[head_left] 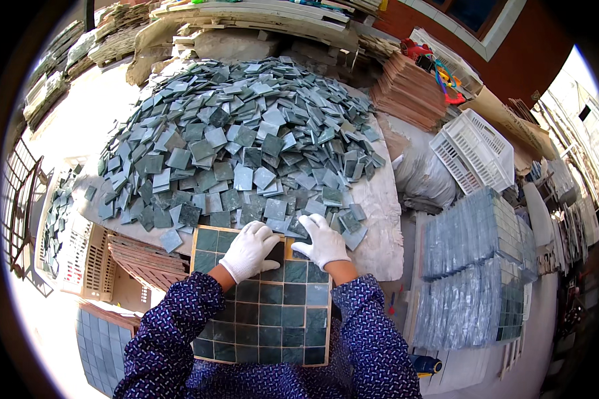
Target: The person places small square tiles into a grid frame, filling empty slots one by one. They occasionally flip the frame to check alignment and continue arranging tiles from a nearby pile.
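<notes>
The left hand (249,251) and right hand (321,242) wear white fabric gloves (243,257); behind them are loose navy sleeves (173,326) flecked with small pale and purple dashes.

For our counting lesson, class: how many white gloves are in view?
2: the left glove, over the upper middle of the tray; the right glove, at its upper right corner. No others show.

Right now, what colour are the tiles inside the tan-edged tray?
The tiles are mostly dark green, some nearly black; it shows best in the head view.

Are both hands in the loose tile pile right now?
No, the left hand and right hand are both over the far part of the tile tray.
</notes>
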### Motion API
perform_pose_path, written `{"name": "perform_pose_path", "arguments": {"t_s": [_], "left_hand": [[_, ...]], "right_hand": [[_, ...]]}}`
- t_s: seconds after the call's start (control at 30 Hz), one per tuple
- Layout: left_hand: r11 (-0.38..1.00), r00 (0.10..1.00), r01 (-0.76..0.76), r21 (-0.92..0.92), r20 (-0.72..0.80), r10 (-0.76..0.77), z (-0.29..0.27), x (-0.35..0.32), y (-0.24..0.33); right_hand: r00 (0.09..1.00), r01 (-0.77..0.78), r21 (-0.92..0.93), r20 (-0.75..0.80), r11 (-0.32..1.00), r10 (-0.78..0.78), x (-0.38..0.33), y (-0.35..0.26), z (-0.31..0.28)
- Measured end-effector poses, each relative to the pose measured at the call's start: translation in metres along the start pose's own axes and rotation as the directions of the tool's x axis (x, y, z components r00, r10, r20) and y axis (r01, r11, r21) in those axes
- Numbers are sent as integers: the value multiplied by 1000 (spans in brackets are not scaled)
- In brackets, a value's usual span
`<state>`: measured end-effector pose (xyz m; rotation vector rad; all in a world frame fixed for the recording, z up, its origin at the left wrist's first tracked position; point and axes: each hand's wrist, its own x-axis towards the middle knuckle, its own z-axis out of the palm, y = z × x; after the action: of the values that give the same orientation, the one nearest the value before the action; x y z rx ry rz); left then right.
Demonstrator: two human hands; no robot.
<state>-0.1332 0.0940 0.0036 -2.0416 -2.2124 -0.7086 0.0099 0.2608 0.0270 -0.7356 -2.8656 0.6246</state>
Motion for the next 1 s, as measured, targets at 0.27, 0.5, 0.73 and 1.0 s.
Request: {"name": "perform_pose_path", "arguments": {"t_s": [0.27, 0.5, 0.73, 1.0], "left_hand": [[940, 928, 272, 208, -314, -199, -16, 40, -30], [998, 999, 38, 44, 16, -39, 16, 75, -2], [984, 997, 61, 168, 45, -70, 36, 95, -10], [759, 910, 350, -549, 7, -414, 4, 58, -38]], "right_hand": [[929, 32, 423, -347, 905, 129, 51, 39, 4], [968, 16, 295, -243, 955, 59, 33, 60, -4], [984, 139, 173, -133, 975, -117, 15, 53, -4], [966, 253, -41, 72, 967, -250, 19, 38, 1]]}}
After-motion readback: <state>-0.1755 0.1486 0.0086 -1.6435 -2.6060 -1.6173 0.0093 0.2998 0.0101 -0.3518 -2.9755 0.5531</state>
